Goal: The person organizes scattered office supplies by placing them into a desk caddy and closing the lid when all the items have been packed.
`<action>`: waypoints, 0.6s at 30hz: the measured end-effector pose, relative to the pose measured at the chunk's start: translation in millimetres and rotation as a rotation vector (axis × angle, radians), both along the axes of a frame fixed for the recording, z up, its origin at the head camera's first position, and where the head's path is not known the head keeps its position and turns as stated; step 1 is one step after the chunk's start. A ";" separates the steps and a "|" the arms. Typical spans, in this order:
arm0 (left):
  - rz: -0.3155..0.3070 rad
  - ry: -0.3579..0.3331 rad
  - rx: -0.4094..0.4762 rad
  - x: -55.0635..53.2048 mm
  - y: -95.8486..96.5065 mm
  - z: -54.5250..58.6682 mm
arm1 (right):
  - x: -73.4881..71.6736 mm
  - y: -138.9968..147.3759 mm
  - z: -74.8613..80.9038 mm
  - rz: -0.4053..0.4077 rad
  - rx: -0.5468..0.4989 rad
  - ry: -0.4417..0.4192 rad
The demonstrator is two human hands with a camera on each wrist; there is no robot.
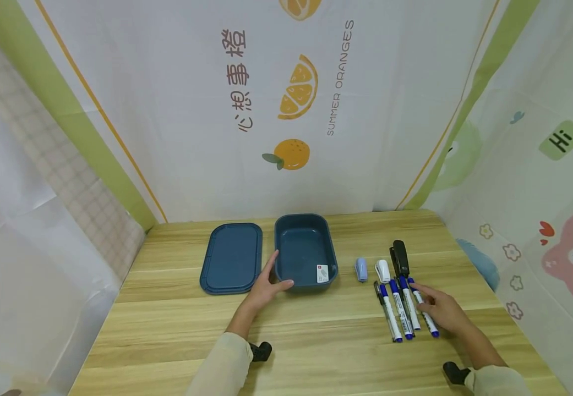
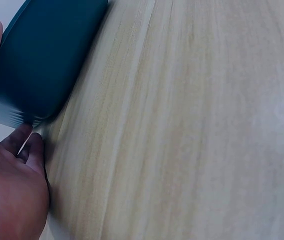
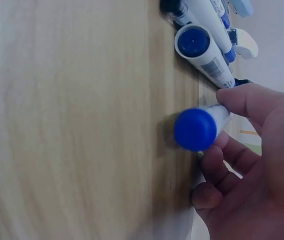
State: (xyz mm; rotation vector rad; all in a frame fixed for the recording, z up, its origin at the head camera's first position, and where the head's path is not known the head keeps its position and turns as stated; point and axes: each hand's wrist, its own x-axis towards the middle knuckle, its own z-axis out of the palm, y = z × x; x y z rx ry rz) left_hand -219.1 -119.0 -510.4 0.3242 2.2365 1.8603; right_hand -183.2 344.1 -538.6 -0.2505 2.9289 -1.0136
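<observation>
My left hand (image 1: 262, 290) spans the near left corner of a dark blue open box (image 1: 306, 285), fingers along its left side and thumb at the front rim. In the left wrist view, fingertips (image 2: 21, 135) meet the box's lower edge. On the right, my right hand (image 1: 443, 312) pinches a whiteboard marker (image 1: 426, 311), white with blue ends, between thumb and fingers. Close up, the marker's blue end (image 3: 195, 129) points toward the right wrist camera. Several similar markers (image 1: 399, 309) and a black pen (image 1: 377, 291) lie just left of it.
A flat blue lid (image 1: 233, 257) lies left of the box. Between box and markers sit a light blue object (image 1: 361, 269) and a white one (image 1: 382, 270), both small. Behind the markers is a black stapler (image 1: 400, 257). Printed curtains (image 1: 192, 165) hang around the wooden table (image 1: 326, 341).
</observation>
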 end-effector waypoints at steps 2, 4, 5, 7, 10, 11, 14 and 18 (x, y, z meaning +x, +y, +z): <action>0.001 -0.001 0.000 -0.3 -0.1 -0.1 | 0.3 0.0 0.2 -0.002 -0.003 -0.002; 0.003 0.003 -0.002 -0.5 -0.2 0.0 | 0.9 -0.1 0.7 -0.006 -0.011 -0.012; 0.004 0.004 -0.004 -0.6 -0.2 0.2 | 1.1 0.0 0.8 -0.010 -0.014 -0.017; 0.005 0.004 -0.005 -0.6 -0.2 0.8 | 1.6 -0.1 1.0 -0.022 -0.014 -0.021; 0.010 0.004 -0.004 -0.4 -0.2 1.8 | 2.1 -0.2 0.8 -0.043 -0.012 -0.027; 0.012 0.001 -0.006 -0.3 -0.1 2.1 | 2.1 -0.2 0.7 -0.047 -0.010 -0.027; 0.018 0.003 -0.015 0.1 -0.3 2.6 | 2.1 -0.5 0.6 -0.068 -0.025 -0.032; 0.019 0.002 -0.025 0.9 -0.2 2.9 | 1.8 -2.1 2.5 -0.086 -0.056 -0.005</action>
